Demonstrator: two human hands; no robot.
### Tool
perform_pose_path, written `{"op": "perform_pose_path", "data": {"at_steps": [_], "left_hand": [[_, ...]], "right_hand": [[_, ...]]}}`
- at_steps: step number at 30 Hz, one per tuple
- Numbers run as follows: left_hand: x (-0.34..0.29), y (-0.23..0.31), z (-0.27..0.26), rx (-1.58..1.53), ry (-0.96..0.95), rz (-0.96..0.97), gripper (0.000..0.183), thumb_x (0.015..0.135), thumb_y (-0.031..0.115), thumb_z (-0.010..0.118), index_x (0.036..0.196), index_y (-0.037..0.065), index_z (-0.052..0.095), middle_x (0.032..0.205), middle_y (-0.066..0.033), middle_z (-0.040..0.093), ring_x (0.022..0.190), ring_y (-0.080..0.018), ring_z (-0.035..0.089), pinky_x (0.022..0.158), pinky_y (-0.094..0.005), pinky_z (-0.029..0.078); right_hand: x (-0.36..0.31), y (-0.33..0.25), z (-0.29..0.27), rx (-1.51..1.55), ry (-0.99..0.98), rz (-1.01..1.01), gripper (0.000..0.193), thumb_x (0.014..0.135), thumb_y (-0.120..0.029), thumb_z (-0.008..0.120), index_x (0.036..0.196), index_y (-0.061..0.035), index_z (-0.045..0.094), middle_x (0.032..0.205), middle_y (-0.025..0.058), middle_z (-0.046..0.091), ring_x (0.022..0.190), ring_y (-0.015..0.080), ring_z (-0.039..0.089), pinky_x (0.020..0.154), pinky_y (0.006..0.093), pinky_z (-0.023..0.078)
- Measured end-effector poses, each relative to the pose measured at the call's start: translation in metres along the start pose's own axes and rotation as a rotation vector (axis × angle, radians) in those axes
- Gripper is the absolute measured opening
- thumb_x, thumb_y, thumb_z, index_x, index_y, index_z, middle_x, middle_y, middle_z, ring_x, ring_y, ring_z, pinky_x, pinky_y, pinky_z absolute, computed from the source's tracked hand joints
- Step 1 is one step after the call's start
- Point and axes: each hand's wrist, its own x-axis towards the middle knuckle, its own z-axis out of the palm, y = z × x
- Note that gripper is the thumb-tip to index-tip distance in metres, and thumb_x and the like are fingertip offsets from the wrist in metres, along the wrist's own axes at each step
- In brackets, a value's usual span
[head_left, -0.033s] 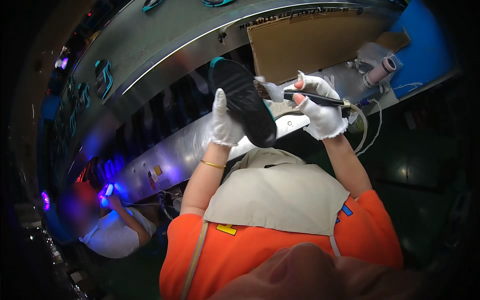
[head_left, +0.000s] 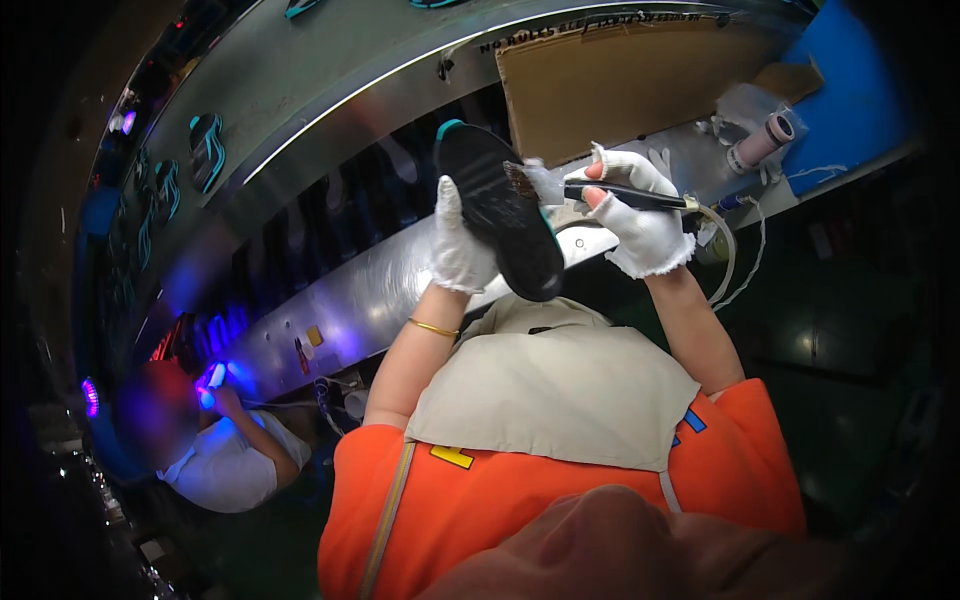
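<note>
Fingers (head_left: 595, 197) of the right hand (head_left: 640, 225) pinch the brush (head_left: 546, 187) against the black sole (head_left: 503, 220), which the left hand (head_left: 460, 255), its fingers hidden behind, holds up past the apron (head_left: 545, 395), likely for steadiness.

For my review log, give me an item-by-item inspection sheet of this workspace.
Surface: shiny metal bench.
Job's things: black sole with teal edging; brush, bristles apparently against the sole.
Clutter: cardboard panel, pink cylinder, red-handled tool.
Hands: gloved; left hand holds the sole, right hand the brush.
Cables: pale hose beside the right hand.
Surroundings: seated co-worker, blue-violet light.
</note>
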Motion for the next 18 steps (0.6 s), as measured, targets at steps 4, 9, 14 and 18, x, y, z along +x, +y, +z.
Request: {"op": "perform_pose_path", "data": {"at_steps": [4, 9, 14, 18], "left_hand": [[-0.008, -0.022, -0.002, -0.118, -0.013, 0.023, 0.079, 0.085, 0.073, 0.033, 0.133, 0.011, 0.043, 0.130, -0.0114, 0.050, 0.118, -0.0271, 0.049, 0.106, -0.0420, 0.037], [-0.010, -0.038, -0.011, 0.030, 0.166, 0.159, 0.071, 0.090, 0.068, 0.028, 0.134, 0.014, 0.044, 0.131, -0.0089, 0.050, 0.118, -0.0252, 0.049, 0.105, -0.0387, 0.036], [-0.015, -0.034, -0.013, 0.066, 0.332, 0.188, 0.072, 0.090, 0.067, 0.031, 0.129, 0.011, 0.049, 0.126, -0.0093, 0.054, 0.117, -0.0239, 0.050, 0.104, -0.0370, 0.037], [-0.022, -0.025, -0.012, 0.117, 0.191, 0.169, 0.062, 0.090, 0.066, 0.033, 0.114, 0.014, 0.055, 0.109, -0.0049, 0.059, 0.103, -0.0167, 0.056, 0.096, -0.0326, 0.045]], "right_hand": [[-0.002, 0.015, 0.006, 0.000, 0.024, 0.039, 0.017, 0.082, -0.001, 0.066, 0.097, 0.0003, 0.060, 0.089, 0.0074, 0.066, 0.075, 0.0085, 0.062, 0.069, 0.0235, 0.052], [0.001, 0.021, 0.026, -0.042, 0.063, -0.073, 0.018, 0.080, 0.003, 0.067, 0.096, 0.0003, 0.060, 0.089, 0.0069, 0.065, 0.076, 0.0096, 0.062, 0.070, 0.0229, 0.052], [-0.011, 0.021, 0.046, -0.220, -0.100, -0.104, 0.022, 0.078, 0.005, 0.067, 0.097, -0.0017, 0.060, 0.091, 0.0046, 0.062, 0.080, 0.0099, 0.061, 0.074, 0.0235, 0.050], [-0.009, 0.024, 0.027, -0.092, -0.095, -0.075, 0.020, 0.083, 0.001, 0.064, 0.103, 0.0002, 0.058, 0.092, 0.0054, 0.063, 0.079, 0.0101, 0.060, 0.073, 0.0239, 0.050]]}}
